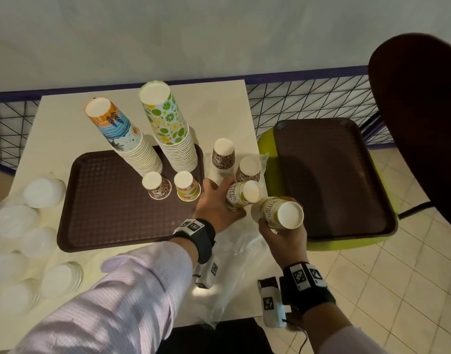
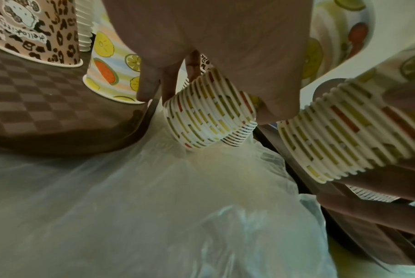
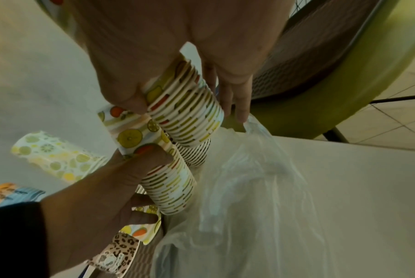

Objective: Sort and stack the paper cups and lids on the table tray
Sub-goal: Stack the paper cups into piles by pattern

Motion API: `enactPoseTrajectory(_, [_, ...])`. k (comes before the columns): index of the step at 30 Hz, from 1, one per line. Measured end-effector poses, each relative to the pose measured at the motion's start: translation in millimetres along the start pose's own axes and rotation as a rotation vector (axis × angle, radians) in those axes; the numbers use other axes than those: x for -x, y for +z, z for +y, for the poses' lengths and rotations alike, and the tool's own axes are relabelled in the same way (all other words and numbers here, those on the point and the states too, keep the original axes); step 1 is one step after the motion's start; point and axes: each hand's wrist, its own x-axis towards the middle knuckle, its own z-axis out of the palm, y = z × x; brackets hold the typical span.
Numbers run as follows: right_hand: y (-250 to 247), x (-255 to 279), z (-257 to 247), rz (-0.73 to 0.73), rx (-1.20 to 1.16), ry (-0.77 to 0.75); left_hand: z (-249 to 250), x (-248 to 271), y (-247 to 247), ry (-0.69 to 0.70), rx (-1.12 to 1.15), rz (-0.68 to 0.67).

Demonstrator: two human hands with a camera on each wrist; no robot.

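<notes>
Left hand [image 1: 214,205]: your fingers curl round a fruit-print cup stack [image 1: 242,195].
Right hand [image 1: 283,233]: you grip a second fruit-print stack [image 1: 280,213], seemingly lifted off the table [image 1: 53,129].

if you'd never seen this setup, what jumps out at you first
Two tall stacks of upturned paper cups tower at the far edge of the brown tray: the beach-print stack on the left and the citrus-print stack beside it. Next come the hands just right of the tray, the left hand and right hand each gripping a short stack of fruit-print cups over clear plastic wrap. White lids lie in piles along the table's left side.
</notes>
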Motion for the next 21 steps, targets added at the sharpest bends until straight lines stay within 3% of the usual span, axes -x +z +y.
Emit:
enactPoseTrajectory(12, [24.4, 3.6, -25.0, -0.131, -0.138, 0.048, -15.8, 45.4, -47.1, -0.058, 0.326, 0.185])
enactPoseTrajectory(16, [53.4, 2.2, -58.7, -0.202, -0.19, 0.034, -33.2, 69.6, -79.4, -0.17, 0.596, 0.191])
enactPoseTrajectory(21, [108.3, -16.5, -97.1, -0.271, -0.186, -0.058, -53.6, 92.8, -116.5, -0.23, 0.635, 0.307])
